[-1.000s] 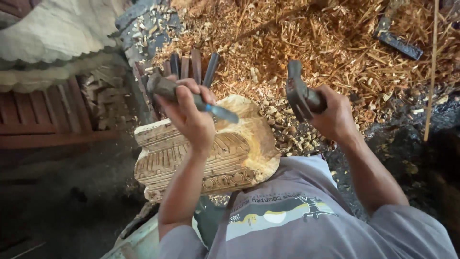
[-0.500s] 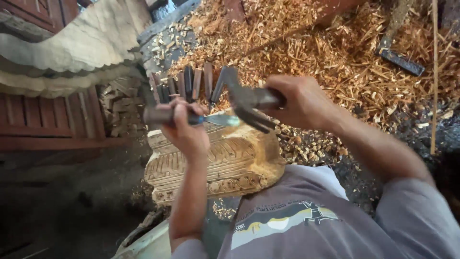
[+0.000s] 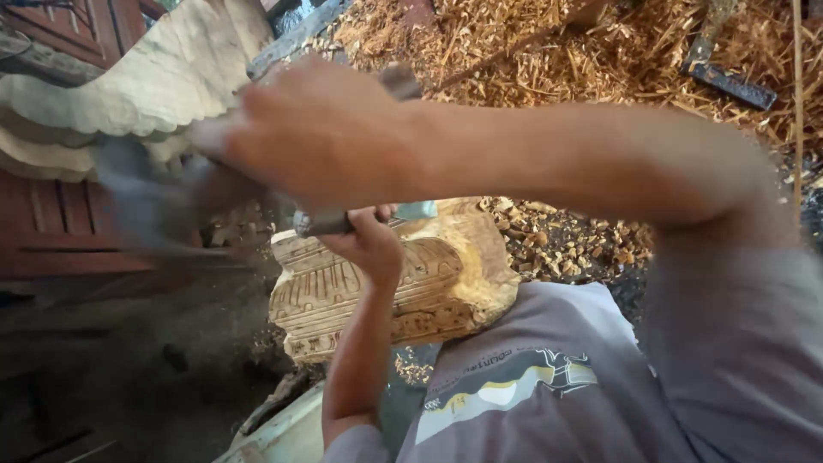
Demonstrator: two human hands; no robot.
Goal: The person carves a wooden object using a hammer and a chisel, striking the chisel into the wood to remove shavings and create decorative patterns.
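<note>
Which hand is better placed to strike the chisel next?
Right. The right hand swings a blurred mallet near the chisel, which the left hand grips against the carved wood block.

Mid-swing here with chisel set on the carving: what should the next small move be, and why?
Probably drive the mallet in the right hand onto the butt of the chisel. The left hand holds the chisel against the pale wood carving, and the blurred mallet head is beside its end.
</note>
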